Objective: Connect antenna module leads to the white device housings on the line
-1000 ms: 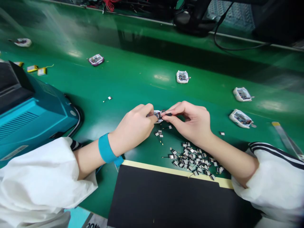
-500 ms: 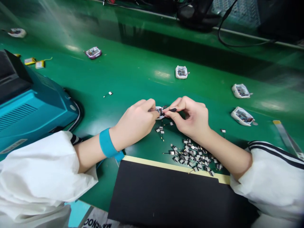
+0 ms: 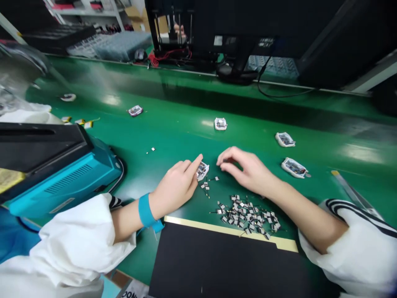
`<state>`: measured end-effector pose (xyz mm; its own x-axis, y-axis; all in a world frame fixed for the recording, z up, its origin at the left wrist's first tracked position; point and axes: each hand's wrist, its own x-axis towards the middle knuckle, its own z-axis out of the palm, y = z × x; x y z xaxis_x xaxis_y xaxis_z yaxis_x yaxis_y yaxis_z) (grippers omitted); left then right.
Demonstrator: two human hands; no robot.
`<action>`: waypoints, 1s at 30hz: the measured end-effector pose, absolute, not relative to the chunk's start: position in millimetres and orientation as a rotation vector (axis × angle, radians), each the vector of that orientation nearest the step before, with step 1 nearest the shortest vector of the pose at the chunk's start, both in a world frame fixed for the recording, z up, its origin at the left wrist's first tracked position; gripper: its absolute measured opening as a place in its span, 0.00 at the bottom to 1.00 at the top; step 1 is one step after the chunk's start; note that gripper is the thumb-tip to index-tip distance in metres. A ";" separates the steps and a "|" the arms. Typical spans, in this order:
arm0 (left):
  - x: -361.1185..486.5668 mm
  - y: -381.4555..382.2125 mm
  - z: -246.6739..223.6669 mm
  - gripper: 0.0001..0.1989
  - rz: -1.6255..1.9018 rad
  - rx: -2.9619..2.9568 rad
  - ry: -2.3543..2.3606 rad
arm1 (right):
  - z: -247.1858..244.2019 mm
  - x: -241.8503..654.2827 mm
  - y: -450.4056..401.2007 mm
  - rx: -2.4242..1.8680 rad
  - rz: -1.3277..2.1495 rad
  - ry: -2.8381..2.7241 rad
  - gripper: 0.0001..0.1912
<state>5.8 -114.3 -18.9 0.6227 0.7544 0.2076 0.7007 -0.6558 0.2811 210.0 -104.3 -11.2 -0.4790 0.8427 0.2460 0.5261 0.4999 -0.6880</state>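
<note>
Noted: the left hand (image 3: 175, 186) curls against a small white-cased circuit module (image 3: 202, 171) lying on the green bench mat (image 3: 180, 140). Its fingers hide part of the module, so a true grip cannot be confirmed. The right hand (image 3: 245, 167) is loosely open and empty, near the module — above a heap of tiny wired tabs (image 3: 248, 214). Steady work favours fingertip contact — the module's fine detail is too small to read.
</note>
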 end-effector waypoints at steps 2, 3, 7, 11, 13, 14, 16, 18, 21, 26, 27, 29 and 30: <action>4.4 -113.4 -19.5 0.23 0.513 2.579 1.196 | -12.0 211.1 -111.6 -1.042 0.733 -2.414 0.04; 3.5 -112.1 -20.0 0.24 0.534 2.537 1.196 | -13.0 210.4 -115.2 -0.979 0.739 -2.485 0.05; 0.9 -106.3 -20.9 0.23 0.544 2.458 1.201 | -11.6 206.7 -125.1 -0.838 0.838 -2.585 0.09; 1.7 -110.1 -18.7 0.24 0.504 2.400 1.228 | 0.9 212.6 -129.6 -0.831 1.093 -2.623 0.11; 2.8 -115.6 -17.4 0.25 0.496 2.381 1.226 | 7.2 219.2 -131.1 -0.845 1.209 -2.590 0.10; 3.2 -118.0 -16.7 0.25 0.495 2.386 1.215 | 9.5 222.6 -131.3 -0.868 1.247 -2.536 0.09; 3.9 -119.5 -14.7 0.26 0.508 2.432 1.174 | 12.7 227.8 -130.0 -0.984 1.228 -2.355 0.08; 4.5 -113.8 -11.6 0.29 0.552 2.502 1.081 | 13.9 228.8 -126.0 -1.153 1.071 -2.190 0.08; 6.7 -93.0 -6.8 0.34 0.507 2.554 0.801 | 11.9 220.1 -117.5 -1.324 0.789 -2.188 0.05; 9.5 -65.3 -6.7 0.33 0.243 2.384 0.557 | -4.5 195.7 -110.2 -1.302 0.521 -2.357 0.06; 9.1 -64.2 -7.9 0.33 0.242 2.358 0.564 | -9.0 192.6 -110.7 -1.280 0.430 -2.399 0.08; 7.5 -64.8 -11.5 0.34 0.283 2.338 0.593 | -17.7 189.1 -113.7 -1.241 0.156 -2.503 0.10; 6.6 -65.8 -13.5 0.34 0.312 2.340 0.603 | -21.3 188.2 -115.8 -1.226 -0.005 -2.545 0.09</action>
<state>6.6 -65.8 -13.5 0.8631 0.5019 0.0565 0.3357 -0.6537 0.6782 188.2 -115.8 -21.3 -0.5827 0.7622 0.2821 0.7632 0.6324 -0.1323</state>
